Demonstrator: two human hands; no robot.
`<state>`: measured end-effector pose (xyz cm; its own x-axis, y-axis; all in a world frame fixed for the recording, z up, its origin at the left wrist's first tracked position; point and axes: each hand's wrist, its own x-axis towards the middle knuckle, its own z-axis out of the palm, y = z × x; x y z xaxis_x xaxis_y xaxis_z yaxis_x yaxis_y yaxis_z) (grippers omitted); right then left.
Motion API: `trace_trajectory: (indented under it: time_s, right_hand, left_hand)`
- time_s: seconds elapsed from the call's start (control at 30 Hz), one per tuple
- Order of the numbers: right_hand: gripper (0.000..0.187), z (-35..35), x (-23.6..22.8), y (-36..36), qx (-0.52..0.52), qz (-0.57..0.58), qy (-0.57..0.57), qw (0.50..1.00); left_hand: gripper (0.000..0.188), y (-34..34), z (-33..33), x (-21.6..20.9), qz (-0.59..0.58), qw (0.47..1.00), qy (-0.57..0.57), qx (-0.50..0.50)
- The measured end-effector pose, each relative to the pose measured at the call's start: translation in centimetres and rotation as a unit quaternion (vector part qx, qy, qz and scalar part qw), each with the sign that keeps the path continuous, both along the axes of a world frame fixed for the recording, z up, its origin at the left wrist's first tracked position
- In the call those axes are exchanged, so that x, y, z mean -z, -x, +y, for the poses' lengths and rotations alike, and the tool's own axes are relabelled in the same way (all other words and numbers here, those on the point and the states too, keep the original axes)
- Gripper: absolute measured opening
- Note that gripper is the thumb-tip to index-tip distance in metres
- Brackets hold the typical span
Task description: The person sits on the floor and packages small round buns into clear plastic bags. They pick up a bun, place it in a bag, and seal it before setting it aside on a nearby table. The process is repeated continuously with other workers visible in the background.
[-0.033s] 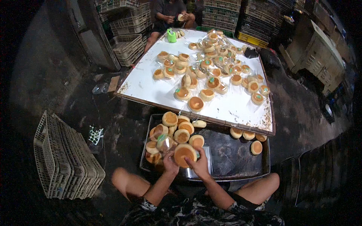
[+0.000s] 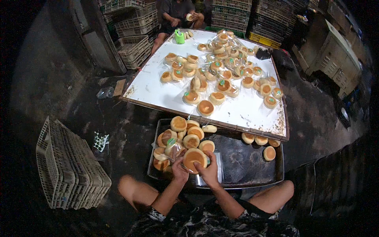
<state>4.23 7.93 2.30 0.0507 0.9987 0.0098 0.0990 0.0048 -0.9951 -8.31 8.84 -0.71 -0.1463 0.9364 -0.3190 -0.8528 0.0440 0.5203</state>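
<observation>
Both of my hands are round one large bun (image 2: 194,160) with a golden-brown top, over the front left of a dark metal tray (image 2: 252,183). My left hand (image 2: 180,170) closes on its left side. My right hand (image 2: 208,170) grips the right side, thumb lying on the brown top. Clear plastic shows about the bun's lower edge; whether it encloses the bun I cannot tell. Just beyond my left hand is a clear plastic bag (image 2: 173,149) with a green mark. Several unwrapped buns (image 2: 192,141) are heaped in the tray's left part. Under my right hand lies a stack of clear bags (image 2: 219,170).
A white-topped table (image 2: 150,87) beyond the tray bears many bagged buns (image 2: 224,85) and a green cup (image 2: 179,37). More buns (image 2: 269,153) sit at the tray's right. Plastic crates (image 2: 71,170) stand at left. Across the table sits another person (image 2: 177,12).
My grip on the bun is the same, and the bun has barely moved. The other person's one hand has dropped away from the pale thing held in the other. The view has shifted slightly.
</observation>
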Motion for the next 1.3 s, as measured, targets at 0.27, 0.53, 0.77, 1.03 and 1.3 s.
trace_trajectory:
  time_s: [0.27,0.53,0.77,1.03,1.3]
  right_hand:
    - [0.053,0.3,2.4,1.6,0.018,0.007,-0.014,1.0]
    - [0.013,11.9,-8.6,-2.2,0.079,-0.346,-0.184,0.917]
    - [0.023,-0.3,2.0,-3.2,-0.162,-0.238,0.079,0.954]
    - [0.028,-6.3,6.1,-3.2,-0.065,-0.32,0.081,0.941]
    - [0.043,2.2,2.3,-2.0,0.007,0.348,0.254,0.903]
  left_hand:
    - [0.041,-2.9,-1.5,-4.6,0.079,0.979,0.112,0.148]
    - [0.065,-5.8,-5.7,14.1,0.798,0.336,-0.194,0.462]
    - [0.022,-2.1,-5.5,10.8,0.78,0.349,-0.166,0.492]
    - [0.023,-0.3,-3.2,1.8,0.517,0.726,-0.008,0.453]
    - [0.025,-2.0,-3.8,-1.2,0.524,0.806,-0.173,0.213]
